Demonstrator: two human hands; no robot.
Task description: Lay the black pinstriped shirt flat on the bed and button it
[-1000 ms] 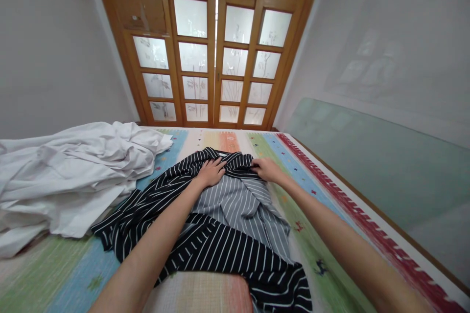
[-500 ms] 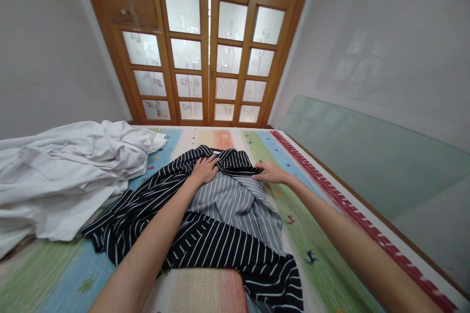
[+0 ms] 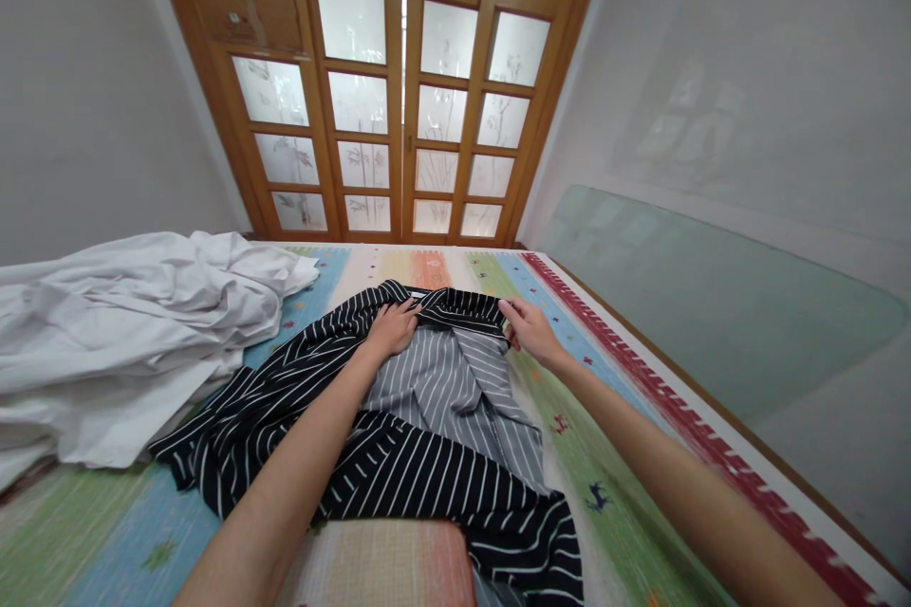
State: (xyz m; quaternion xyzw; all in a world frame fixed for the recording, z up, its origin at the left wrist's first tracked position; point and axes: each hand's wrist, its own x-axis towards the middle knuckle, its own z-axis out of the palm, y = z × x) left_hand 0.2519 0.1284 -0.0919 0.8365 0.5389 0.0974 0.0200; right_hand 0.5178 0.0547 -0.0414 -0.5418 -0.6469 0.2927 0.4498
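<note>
A black shirt with white stripes lies spread on a patterned cloth, its collar toward the far side and its paler grey inside showing in the middle. Flat on the fabric just below the collar rests my left hand, fingers spread. My right hand pinches the shirt's upper right edge between thumb and fingers, holding it slightly raised. One sleeve stretches across the front toward the lower right, and the rest of the garment bunches to the left under my left forearm.
A rumpled heap of white cloth lies to the left, close to the striped shirt. The colourful patterned cloth covers the surface. Beyond its far edge stand wooden doors with frosted panes. Walls rise at both sides, with a pale green panel at right.
My right hand has moved slightly up and outward with the pinched edge, drawing the upper right of the shirt straighter. My left hand stays pressed near the collar.
</note>
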